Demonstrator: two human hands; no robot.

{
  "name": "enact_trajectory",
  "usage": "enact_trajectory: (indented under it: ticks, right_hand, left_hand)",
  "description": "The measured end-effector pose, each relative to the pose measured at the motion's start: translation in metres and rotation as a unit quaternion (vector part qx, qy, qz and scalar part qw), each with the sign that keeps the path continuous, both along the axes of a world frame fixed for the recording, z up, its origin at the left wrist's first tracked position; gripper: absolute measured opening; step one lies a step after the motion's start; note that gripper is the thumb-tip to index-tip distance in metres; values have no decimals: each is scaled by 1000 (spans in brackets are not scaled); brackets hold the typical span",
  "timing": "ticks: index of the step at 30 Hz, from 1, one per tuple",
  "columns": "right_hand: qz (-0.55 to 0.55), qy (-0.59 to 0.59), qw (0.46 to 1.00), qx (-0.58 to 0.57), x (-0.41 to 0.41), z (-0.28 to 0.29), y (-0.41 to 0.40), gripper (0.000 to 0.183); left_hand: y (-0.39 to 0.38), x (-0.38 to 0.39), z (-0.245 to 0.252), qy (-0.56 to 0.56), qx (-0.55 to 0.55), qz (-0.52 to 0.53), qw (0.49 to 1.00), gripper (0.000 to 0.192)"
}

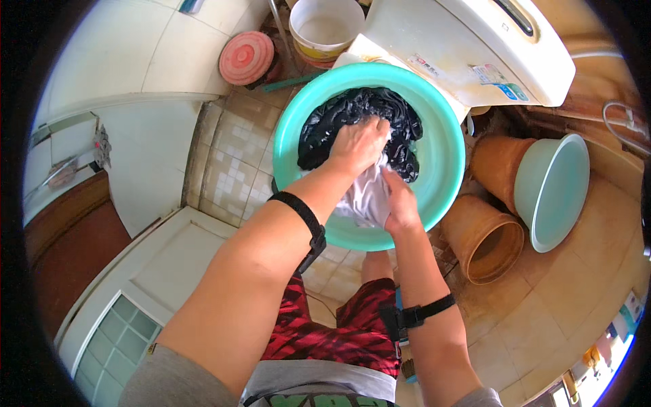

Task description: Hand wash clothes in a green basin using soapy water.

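Observation:
A large turquoise plastic basin (442, 203) lies before me, with wet black cloth (318, 132) in its far part and a white cloth (366, 196) nearer to me. My left hand (360, 142), fingers curled, grips the white cloth's upper end over the black fabric. At the white cloth's right edge is my right hand (402, 201), its fingers bent around the fabric; the fingertips are partly hidden. Both forearms wear black straps.
A toilet tank (457, 46) stands behind the basin. White bucket (327, 23) and a pink lid (246, 58) are at the back left. Brown pots (483, 239) and a pale green basin (552, 193) sit at right. A white door (173, 259) is at left.

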State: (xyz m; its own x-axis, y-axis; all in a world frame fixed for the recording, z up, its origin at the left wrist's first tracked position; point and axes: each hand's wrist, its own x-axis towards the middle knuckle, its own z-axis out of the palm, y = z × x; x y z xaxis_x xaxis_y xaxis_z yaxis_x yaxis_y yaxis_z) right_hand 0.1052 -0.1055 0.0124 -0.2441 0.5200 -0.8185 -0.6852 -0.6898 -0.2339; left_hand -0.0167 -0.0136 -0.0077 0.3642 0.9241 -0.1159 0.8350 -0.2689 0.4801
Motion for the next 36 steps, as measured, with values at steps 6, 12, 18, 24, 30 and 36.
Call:
enact_trajectory:
  ticks: [6,12,18,24,30,36]
  right_hand:
    - [-55,57,995,57,41,-49,27,31]
    - [-132,178,972,76,9,-19,18,30]
    - [-46,11,998,28,-11,-2,-2,42]
    - [-155,106,982,-6,30,-32,34,30]
    - [-55,72,996,-8,-4,-11,4,41]
    - [-31,-154,988,4,7,6,3,39]
  left_hand:
    - [-60,54,42,-292,11,111,950,18]
    - [-42,41,25,-61,-61,135,987,28]
    - [-10,7,11,-35,-72,151,985,25]
    - [-63,53,64,-198,-38,106,974,33]
    - [-23,11,15,-24,-20,46,998,26]
    - [-18,8,8,-67,-35,147,986,29]
